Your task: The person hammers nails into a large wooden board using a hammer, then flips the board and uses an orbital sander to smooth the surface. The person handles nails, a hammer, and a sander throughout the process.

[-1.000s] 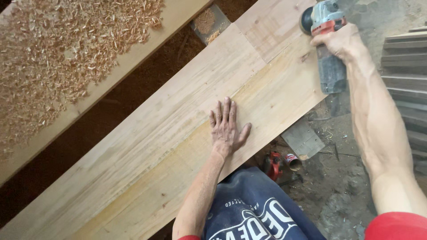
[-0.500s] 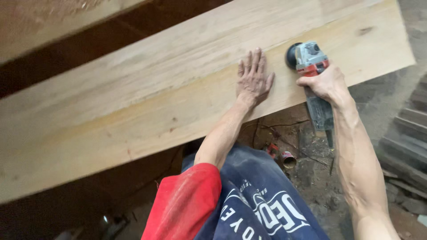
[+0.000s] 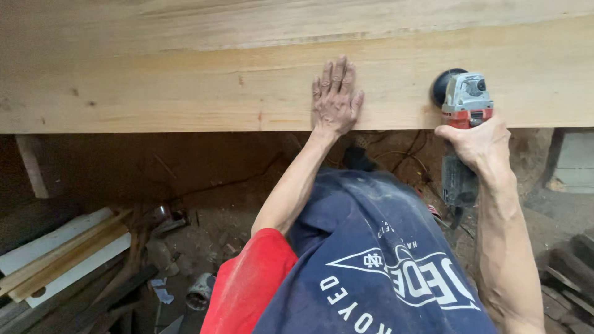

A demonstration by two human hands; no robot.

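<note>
View from above of a wide wooden board (image 3: 185,74) lying across the top of the frame, pale yellow with long straight grain, a few small dark knots and a square-cut near edge. The left hand (image 3: 335,99) lies flat on the board near that edge, palm down, fingers spread and straight, grasping nothing. The right hand (image 3: 475,145) is clenched around the body of a power sander (image 3: 461,124), a grey and red tool with a dark handle; its round black pad sits on the board just beside the near edge, to the right of the left hand and well apart from it. The tool's handle hangs past the edge over the floor. Below the board, a dirt floor (image 3: 204,204) carries scattered scraps; flat white and tan slats (image 3: 68,253) lie stacked at lower left, dark planks (image 3: 572,272) at lower right. The person's blue apron (image 3: 383,260) and red sleeve (image 3: 247,284) cover the lower centre.
</note>
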